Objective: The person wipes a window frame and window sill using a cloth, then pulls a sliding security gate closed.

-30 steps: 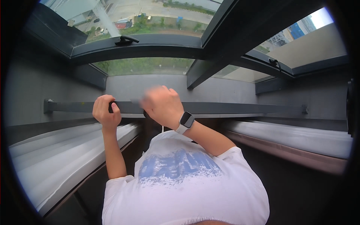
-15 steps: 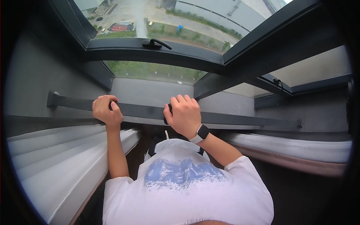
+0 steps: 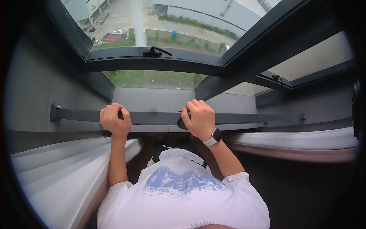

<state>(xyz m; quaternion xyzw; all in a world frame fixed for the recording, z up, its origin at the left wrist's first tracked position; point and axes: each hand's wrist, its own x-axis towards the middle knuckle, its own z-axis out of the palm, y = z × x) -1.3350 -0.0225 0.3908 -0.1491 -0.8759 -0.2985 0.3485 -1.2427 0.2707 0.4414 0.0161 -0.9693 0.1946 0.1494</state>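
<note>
While small dark piece (image 3: pixel 120 114) is enclosed by curled left hand (image 3: pixel 115 122), black rounded piece (image 3: pixel 182 122) is gripped by right hand (image 3: pixel 200 117). Both pieces seen at dark rail (image 3: pixel 152 118) below window handle (image 3: pixel 157 51); contact with rail cannot be told. Step judged as two-handed gripping; firm, even hold likely called for next. No containers made out.

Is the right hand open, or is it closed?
Closed: the right hand is curled around a black object at the dark grey rail.
</note>
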